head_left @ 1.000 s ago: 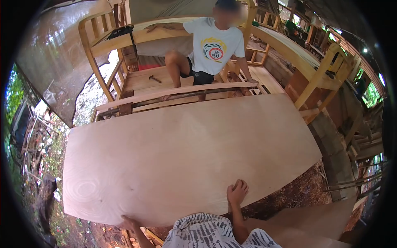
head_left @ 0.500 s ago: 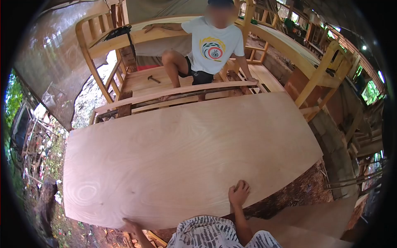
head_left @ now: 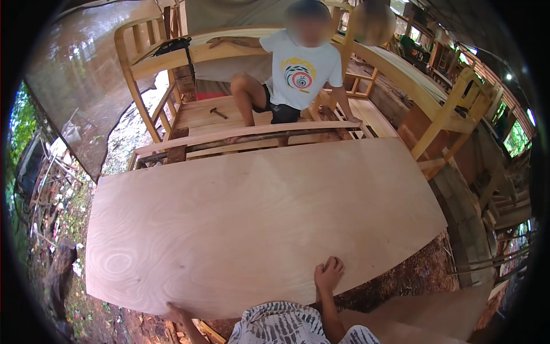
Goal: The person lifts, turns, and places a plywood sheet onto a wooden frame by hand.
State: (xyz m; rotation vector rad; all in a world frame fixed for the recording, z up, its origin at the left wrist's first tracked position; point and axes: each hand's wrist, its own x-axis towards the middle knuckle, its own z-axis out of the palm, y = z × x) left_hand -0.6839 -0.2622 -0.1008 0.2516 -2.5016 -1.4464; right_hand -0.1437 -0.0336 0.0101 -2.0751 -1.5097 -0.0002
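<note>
A wide sheet of pale plywood (head_left: 252,223) lies in front of me. My left hand (head_left: 177,313) grips its near edge toward the left, thumb on top and the other fingers hidden beneath. My right hand (head_left: 329,274) rests on top of the sheet near the front edge, right of my body, its fingers loosely bent and apart, with nothing held in them. The sheet's far edge reaches a wooden frame with a long rail (head_left: 252,137).
Behind the rail a person in a white shirt (head_left: 303,69) sits, one hand on the rail. A hammer (head_left: 218,113) lies on the slatted boards. Wooden bed-like frames (head_left: 154,69) stand on both sides. Another brown sheet (head_left: 424,312) lies at lower right; littered ground (head_left: 63,229) is at left.
My view has shifted slightly, so the background sits a little lower and farther right. Both hands keep nearly the same places on the plywood. A blurred head now shows behind the seated person.
</note>
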